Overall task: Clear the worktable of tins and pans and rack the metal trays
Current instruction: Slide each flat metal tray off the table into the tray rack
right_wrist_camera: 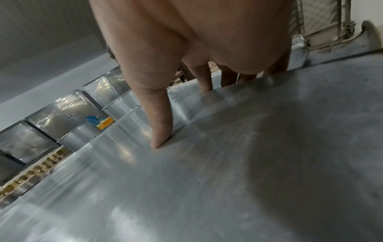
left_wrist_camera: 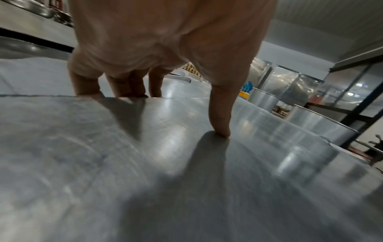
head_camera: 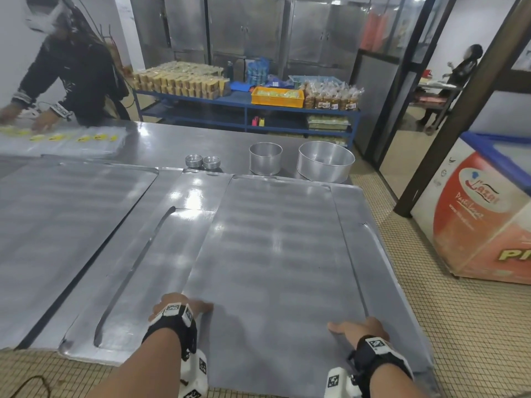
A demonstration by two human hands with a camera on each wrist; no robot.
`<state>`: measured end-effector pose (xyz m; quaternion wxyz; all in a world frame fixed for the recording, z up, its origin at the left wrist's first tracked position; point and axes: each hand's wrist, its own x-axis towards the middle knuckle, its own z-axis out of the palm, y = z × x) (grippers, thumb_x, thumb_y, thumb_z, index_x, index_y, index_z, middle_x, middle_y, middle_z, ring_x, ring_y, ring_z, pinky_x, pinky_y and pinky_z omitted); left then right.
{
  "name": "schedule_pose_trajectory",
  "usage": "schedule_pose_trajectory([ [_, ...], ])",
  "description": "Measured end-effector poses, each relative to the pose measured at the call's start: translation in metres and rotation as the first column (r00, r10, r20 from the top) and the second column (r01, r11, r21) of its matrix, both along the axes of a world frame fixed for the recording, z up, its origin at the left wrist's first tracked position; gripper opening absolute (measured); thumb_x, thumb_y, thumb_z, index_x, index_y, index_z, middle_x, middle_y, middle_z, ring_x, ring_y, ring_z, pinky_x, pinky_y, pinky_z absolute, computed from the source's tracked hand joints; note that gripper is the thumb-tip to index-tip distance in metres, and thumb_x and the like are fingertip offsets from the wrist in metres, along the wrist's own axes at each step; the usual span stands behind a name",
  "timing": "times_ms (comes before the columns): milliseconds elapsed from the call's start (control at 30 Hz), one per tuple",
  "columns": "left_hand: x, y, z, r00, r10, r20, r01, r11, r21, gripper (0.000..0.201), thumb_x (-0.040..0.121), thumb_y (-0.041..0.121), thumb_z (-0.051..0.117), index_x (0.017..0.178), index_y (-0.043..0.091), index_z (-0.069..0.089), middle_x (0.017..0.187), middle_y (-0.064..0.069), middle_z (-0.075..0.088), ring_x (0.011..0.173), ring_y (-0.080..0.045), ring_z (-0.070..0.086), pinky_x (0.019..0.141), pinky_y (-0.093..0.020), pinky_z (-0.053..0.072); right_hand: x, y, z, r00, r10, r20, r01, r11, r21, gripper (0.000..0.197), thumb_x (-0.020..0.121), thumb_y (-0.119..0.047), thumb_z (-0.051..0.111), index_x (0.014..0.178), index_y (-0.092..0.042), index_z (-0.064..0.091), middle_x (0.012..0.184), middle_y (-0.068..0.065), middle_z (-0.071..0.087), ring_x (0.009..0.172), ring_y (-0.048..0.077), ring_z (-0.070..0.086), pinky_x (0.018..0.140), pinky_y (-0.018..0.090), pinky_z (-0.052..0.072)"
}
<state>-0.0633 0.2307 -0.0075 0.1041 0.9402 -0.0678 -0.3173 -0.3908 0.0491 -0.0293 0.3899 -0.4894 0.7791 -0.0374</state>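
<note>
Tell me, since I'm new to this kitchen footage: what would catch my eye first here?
Most striking is the big metal tray filling the near end of the worktable, gripped by the left hand and the right hand at its side edges, thumbs on top. Behind it stand two round pans and two small stacks of tins. At far left, another person works over yellow pieces.

At ten o'clock a second person (head_camera: 73, 67) in dark sleeves is leaning over clear sheets with yellow labels (head_camera: 57, 137). At twelve o'clock a blue shelf unit (head_camera: 247, 106) is carrying packed goods (head_camera: 181, 81), a yellow crate (head_camera: 277, 96) and bagged biscuits (head_camera: 333, 96), with steel cabinets (head_camera: 244, 30) standing behind. At three o'clock a chest freezer (head_camera: 477, 214) is sitting on the tiled floor (head_camera: 459, 326), and beyond the glass partition another figure (head_camera: 462, 73) is showing, blurred
</note>
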Motion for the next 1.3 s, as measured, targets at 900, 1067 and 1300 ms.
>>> schedule_pose_trajectory([
  [900,0.010,0.175,0.085,0.965,-0.261,-0.007,0.260,0.963,-0.071,0.078,0.095,0.065,0.044,0.149,0.008,0.036,0.152,-0.009,0.043,0.139,-0.022,0.044,0.110,-0.026,0.035,0.008,0.175,0.046,0.998,-0.010,0.066,0.000,0.989,0.149,0.089,0.057,-0.035,0.096,0.125,0.009,0.059,0.111,0.016,0.066,0.091,0.028,0.065,0.062,0.028,0.048],
  [1067,0.008,0.228,0.063,0.966,-0.237,-0.105,0.225,0.967,-0.117,0.079,0.090,0.058,0.062,0.142,0.002,0.046,0.143,-0.013,0.052,0.129,-0.025,0.054,0.103,-0.027,0.045,-0.005,0.228,0.037,0.989,-0.122,0.084,0.108,0.982,0.152,0.080,0.053,-0.019,0.099,0.116,0.013,0.062,0.096,0.017,0.065,0.079,0.031,0.065,0.053,0.029,0.045],
  [1300,0.002,0.281,0.048,0.967,-0.152,-0.205,0.131,0.985,-0.109,0.077,0.079,0.046,0.081,0.136,0.002,0.054,0.137,-0.014,0.058,0.118,-0.028,0.061,0.098,-0.031,0.048,-0.010,0.283,0.032,0.990,-0.137,0.044,0.128,0.976,0.177,0.104,0.046,-0.027,0.101,0.132,0.008,0.054,0.126,0.018,0.063,0.100,0.034,0.065,0.076,0.032,0.049],
])
